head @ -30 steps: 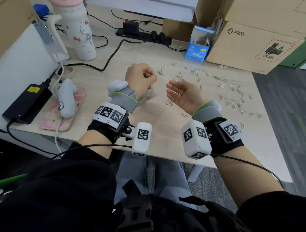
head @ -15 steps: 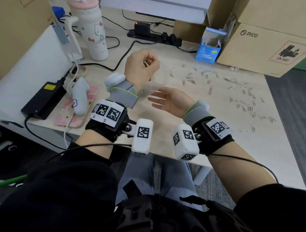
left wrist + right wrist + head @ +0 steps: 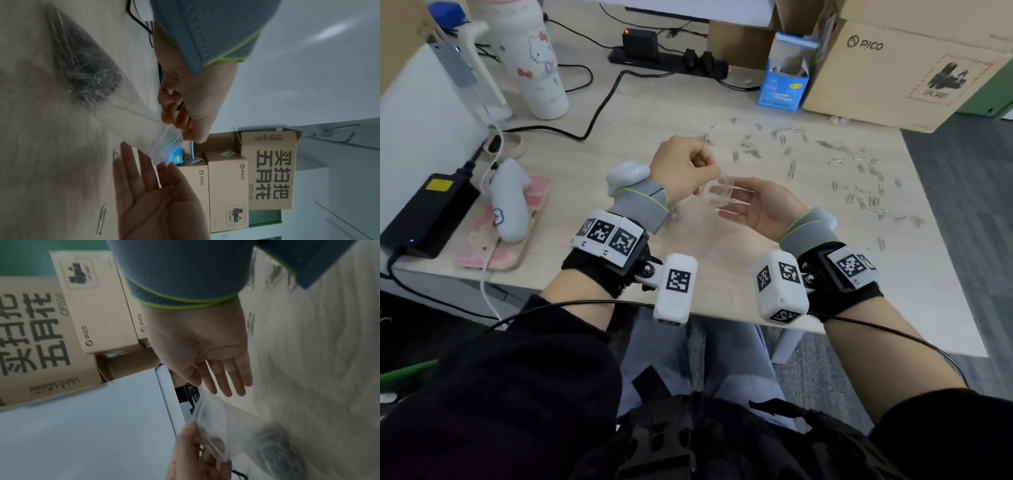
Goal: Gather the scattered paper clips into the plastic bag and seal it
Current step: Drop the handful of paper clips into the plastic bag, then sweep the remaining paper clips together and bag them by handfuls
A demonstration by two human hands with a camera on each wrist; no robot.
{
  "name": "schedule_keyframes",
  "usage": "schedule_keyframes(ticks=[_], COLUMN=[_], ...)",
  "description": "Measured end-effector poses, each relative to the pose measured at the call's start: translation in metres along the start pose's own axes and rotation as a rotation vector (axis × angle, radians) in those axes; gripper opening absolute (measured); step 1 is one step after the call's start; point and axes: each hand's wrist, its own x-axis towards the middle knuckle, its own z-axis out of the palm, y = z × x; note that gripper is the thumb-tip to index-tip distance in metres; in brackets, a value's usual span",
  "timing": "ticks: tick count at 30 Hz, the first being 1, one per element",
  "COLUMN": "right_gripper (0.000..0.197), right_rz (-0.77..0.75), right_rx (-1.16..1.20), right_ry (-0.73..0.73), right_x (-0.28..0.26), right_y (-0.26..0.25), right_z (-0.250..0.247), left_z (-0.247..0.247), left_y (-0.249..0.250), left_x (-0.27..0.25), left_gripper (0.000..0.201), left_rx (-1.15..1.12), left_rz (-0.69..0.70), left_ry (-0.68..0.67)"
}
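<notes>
My left hand [image 3: 697,166] pinches the top edge of a clear plastic bag [image 3: 717,193] and holds it just above the table. The bag [image 3: 131,116] hangs slanting, with a dark clump of paper clips [image 3: 88,76] at its bottom. My right hand [image 3: 743,204] lies open, palm up, with straight fingers beside the bag's mouth. In the right wrist view the right hand's fingertips [image 3: 228,391] almost reach the bag [image 3: 226,418]. Several loose paper clips [image 3: 859,171] are scattered over the table's back and right.
A white printed bottle [image 3: 541,65], a power strip [image 3: 667,58] and a black cable [image 3: 599,102] are at the back left. A small blue box [image 3: 784,82] and a cardboard box [image 3: 893,68] stand behind the clips. A black adapter [image 3: 428,212] and a white controller [image 3: 512,202] lie left.
My left hand lifted the bag, then lowered it a little. My right hand stayed open and moved left, up to the bag's mouth.
</notes>
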Motion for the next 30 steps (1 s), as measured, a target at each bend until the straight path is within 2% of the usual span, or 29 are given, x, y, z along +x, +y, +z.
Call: schedule_keyframes(ticks=[3, 5, 8, 13, 18, 21, 24, 27, 30], right_gripper=[0.024, 0.023, 0.021, 0.017, 0.032, 0.046, 0.064, 0.066, 0.067], right_rz=[-0.045, -0.076, -0.117, -0.212, -0.281, -0.254, -0.142, -0.043, 0.022], right_rx=[0.025, 0.012, 0.009, -0.041, -0.304, -0.44, -0.662, -0.886, -0.953], right_ry=[0.103, 0.178, 0.314, 0.592, 0.861, 0.907, 0.922, 0.938, 0.934], right_x=[-0.006, -0.007, -0.005, -0.001, 0.011, 0.021, 0.035, 0.045, 0.055], right_y=[-0.008, -0.014, -0.022, -0.04, -0.052, -0.053, -0.055, -0.056, -0.06], right_z=[-0.023, -0.039, -0.061, -0.094, -0.125, -0.14, -0.157, -0.17, -0.184], left_z=[0.015, 0.022, 0.024, 0.026, 0.037, 0.045, 0.058, 0.068, 0.087], left_y=[0.002, -0.001, -0.012, -0.025, -0.039, -0.043, -0.051, -0.057, -0.054], left_x=[0.008, 0.018, 0.034, 0.062, 0.096, 0.106, 0.121, 0.129, 0.144], left_gripper=[0.014, 0.016, 0.009, 0.045, 0.071, 0.078, 0.083, 0.087, 0.083], left_rx=[0.016, 0.018, 0.03, 0.304, 0.486, 0.592, 0.702, 0.765, 0.803], left_rz=[-0.014, -0.041, -0.113, -0.223, -0.364, -0.421, -0.449, -0.456, -0.383], left_ry=[0.0, 0.046, 0.12, 0.054, -0.082, -0.11, -0.117, -0.139, -0.189])
